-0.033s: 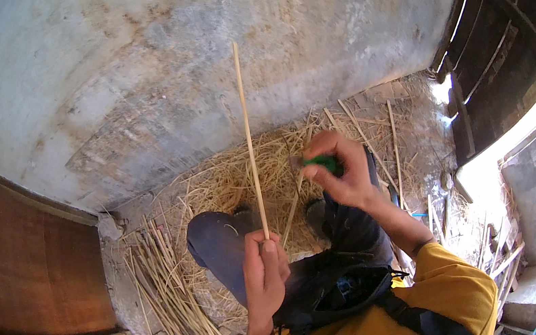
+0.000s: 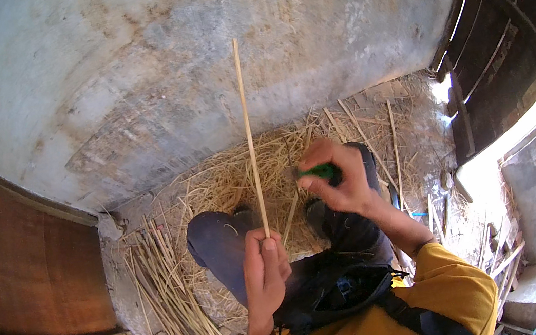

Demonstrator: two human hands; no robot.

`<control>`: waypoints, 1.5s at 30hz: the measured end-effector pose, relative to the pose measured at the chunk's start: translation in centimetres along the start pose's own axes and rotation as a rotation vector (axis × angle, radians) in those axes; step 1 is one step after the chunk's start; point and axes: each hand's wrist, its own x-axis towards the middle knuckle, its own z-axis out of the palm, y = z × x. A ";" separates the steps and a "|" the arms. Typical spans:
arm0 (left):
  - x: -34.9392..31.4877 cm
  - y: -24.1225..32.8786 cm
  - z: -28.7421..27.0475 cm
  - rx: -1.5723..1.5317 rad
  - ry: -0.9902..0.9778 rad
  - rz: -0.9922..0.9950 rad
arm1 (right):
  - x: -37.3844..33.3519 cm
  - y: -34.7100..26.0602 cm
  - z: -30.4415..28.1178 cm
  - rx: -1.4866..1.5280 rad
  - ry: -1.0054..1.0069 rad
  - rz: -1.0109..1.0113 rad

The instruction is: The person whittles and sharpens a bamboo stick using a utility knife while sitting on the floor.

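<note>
A long, thin pale stick, looking like split bamboo or cane, stands nearly upright in front of me. My left hand is closed around its lower end, the thumb pressed along it. To the right of the stick, my right hand grips a green-handled tool. Its slim dark front part, toward the stick, is blurred and its kind cannot be made out. A gap shows between the tool and the stick.
Shavings cover the floor between my legs and the wall. A pile of thin sticks lies at my left, beside a brown wooden panel. More strips lie at my right. An open black bag rests at my waist.
My right hand with the green-handled tool has shifted slightly left and down. The stick in my left hand has risen very slightly.
</note>
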 end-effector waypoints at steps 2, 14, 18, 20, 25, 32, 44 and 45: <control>0.4 0.2 0.3 -0.018 -0.020 -0.007 | -0.9 -0.7 0.9 -0.042 -0.044 -0.056; 0.6 0.5 1.1 0.236 0.045 0.083 | -2.2 -2.8 1.1 -0.242 -0.142 -0.218; 0.4 0.6 0.9 0.295 0.027 0.102 | -1.8 -2.8 0.9 -0.271 -0.101 -0.186; 0.2 0.9 1.0 0.330 0.035 0.090 | -1.6 -2.8 0.8 -0.278 -0.099 -0.182; -0.1 0.9 1.1 0.371 0.048 0.117 | -1.1 -2.4 0.3 -0.277 -0.066 -0.140; -0.9 0.4 1.2 0.466 0.038 0.070 | 1.1 0.1 -1.2 -0.265 0.114 -0.100; 0.8 0.0 1.8 0.401 0.123 0.193 | -2.3 -2.6 0.8 -0.196 -0.189 -0.228; 0.8 0.1 1.8 0.414 0.112 0.192 | -2.3 -2.6 0.8 -0.203 -0.188 -0.243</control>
